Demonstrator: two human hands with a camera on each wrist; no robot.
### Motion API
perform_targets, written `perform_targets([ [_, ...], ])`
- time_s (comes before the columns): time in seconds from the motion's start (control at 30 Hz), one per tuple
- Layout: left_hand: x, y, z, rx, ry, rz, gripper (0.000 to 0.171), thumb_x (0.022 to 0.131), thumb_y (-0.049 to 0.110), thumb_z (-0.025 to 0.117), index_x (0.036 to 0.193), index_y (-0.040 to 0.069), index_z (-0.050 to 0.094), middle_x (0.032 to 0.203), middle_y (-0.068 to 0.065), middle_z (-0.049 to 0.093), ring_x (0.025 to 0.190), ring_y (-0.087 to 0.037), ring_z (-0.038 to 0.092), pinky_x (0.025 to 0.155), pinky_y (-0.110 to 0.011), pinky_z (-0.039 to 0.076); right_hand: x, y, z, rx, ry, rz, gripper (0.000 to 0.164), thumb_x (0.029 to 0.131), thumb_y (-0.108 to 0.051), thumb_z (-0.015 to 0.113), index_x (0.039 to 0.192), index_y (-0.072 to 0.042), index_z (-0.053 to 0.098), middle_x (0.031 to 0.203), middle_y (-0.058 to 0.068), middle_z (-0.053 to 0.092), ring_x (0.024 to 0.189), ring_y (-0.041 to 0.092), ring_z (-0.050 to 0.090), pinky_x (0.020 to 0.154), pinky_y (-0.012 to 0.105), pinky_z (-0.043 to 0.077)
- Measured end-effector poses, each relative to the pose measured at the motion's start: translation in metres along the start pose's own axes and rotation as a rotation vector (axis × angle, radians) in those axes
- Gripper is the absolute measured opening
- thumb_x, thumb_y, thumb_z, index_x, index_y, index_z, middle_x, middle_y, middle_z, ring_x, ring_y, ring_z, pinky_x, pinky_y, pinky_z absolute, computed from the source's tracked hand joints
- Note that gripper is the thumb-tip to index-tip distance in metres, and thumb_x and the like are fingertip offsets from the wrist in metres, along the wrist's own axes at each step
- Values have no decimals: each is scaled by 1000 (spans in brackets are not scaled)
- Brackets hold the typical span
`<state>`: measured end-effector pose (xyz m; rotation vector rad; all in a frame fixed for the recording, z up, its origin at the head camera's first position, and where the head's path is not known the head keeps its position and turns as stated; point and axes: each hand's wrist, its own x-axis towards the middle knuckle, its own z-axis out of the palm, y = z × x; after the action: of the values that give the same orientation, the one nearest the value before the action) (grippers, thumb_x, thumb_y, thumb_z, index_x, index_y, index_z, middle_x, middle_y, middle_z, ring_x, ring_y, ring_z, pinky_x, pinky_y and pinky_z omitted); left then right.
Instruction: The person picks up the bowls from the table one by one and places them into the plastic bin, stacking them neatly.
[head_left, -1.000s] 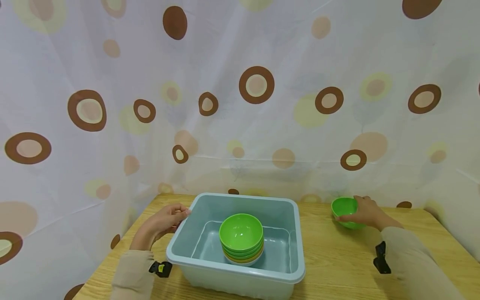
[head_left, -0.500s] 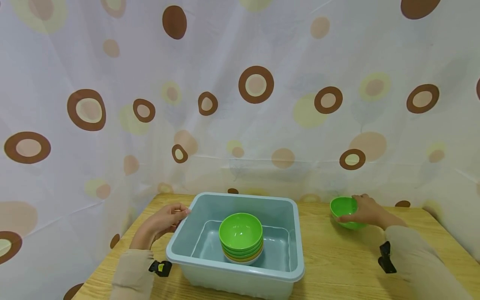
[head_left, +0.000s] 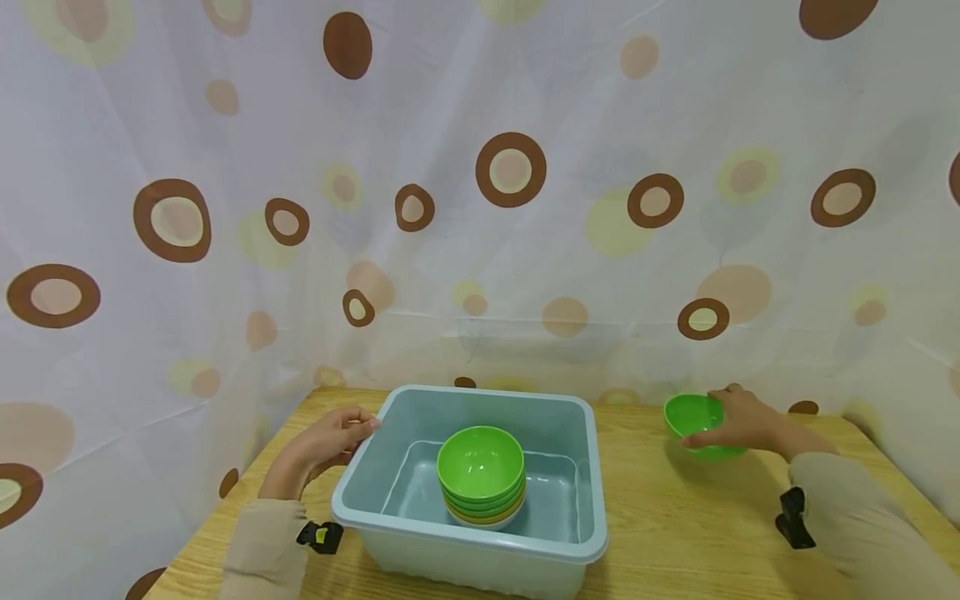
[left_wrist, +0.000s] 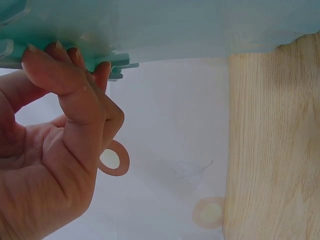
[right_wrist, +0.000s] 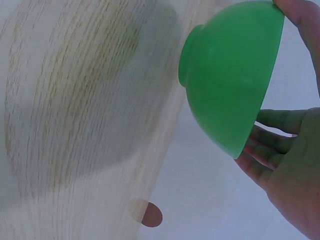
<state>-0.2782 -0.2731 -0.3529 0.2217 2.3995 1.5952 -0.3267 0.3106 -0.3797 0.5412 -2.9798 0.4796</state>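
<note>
On the left, my left hand (head_left: 326, 442) grips the rim of a pale blue-grey plastic tub (head_left: 468, 546); in the left wrist view its curled fingers (left_wrist: 75, 95) meet the tub's edge. Inside the tub stands a stack of bowls (head_left: 482, 471), bright green on top with a yellow and a white one lower down. Far to the right, my right hand (head_left: 750, 423) holds a single green bowl (head_left: 686, 415) by its rim, thumb on the near side and fingers opposite. The right wrist view has this bowl (right_wrist: 230, 75) side-on, its foot apparently just off the tabletop.
A wooden table (head_left: 660, 525) carries the tub, with bare wood between it and my right hand. Behind and at both sides hangs a white curtain (head_left: 585, 258) with brown, yellow and peach spots, close to the table's back edge.
Over the last half second my right hand has shifted slightly right, taking the green bowl with it. My left hand, the tub and the stack stay as they were.
</note>
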Motion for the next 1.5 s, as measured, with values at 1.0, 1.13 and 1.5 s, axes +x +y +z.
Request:
perform_targets([
  [1.0, -2, 2, 1, -4, -9, 13, 29, 102, 25, 49, 109, -3, 52, 86, -7, 59, 73, -15, 59, 70, -32, 53, 1, -67, -53, 34, -18, -129, 94, 69, -45, 82, 129, 17, 45, 121, 31, 45, 104, 42, 50, 76, 51, 50],
  [1.13, -1, 2, 2, -6, -11, 8, 30, 102, 25, 49, 110, -4, 52, 85, -6, 58, 70, -15, 57, 68, -31, 52, 1, -78, -62, 34, -23, -148, 96, 69, -46, 82, 131, 16, 44, 126, 32, 42, 110, 46, 48, 80, 54, 48],
  [1.5, -1, 1, 2, -14, -20, 20, 27, 102, 22, 49, 109, -4, 50, 85, -6, 57, 71, -14, 57, 69, -31, 52, 4, -106, -78, 44, -17, -193, 98, 68, -48, 83, 135, 12, 42, 129, 27, 41, 112, 42, 49, 83, 52, 48],
])
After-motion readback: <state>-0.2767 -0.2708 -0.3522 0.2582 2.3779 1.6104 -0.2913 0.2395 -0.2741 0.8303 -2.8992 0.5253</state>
